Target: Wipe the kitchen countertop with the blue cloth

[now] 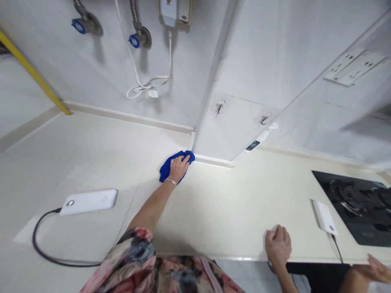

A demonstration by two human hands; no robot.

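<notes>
My left hand (177,167), with a bracelet at the wrist, presses a crumpled blue cloth (166,169) onto the pale countertop (195,215). Its fingers are bent over the cloth, close to the wall corner where the low white ledge (214,161) begins. The cloth sticks out on the left of the hand and past the fingertips. A floral sleeve covers my upper arm. My right hand is not in view.
A white power bank (88,202) with a black cable lies left; another (325,217) lies beside the black gas stove (354,203). A co-worker's fist (278,246) rests near the front edge, their other hand (378,268) lower right. Wall hooks (220,106) and valves (139,38) protrude.
</notes>
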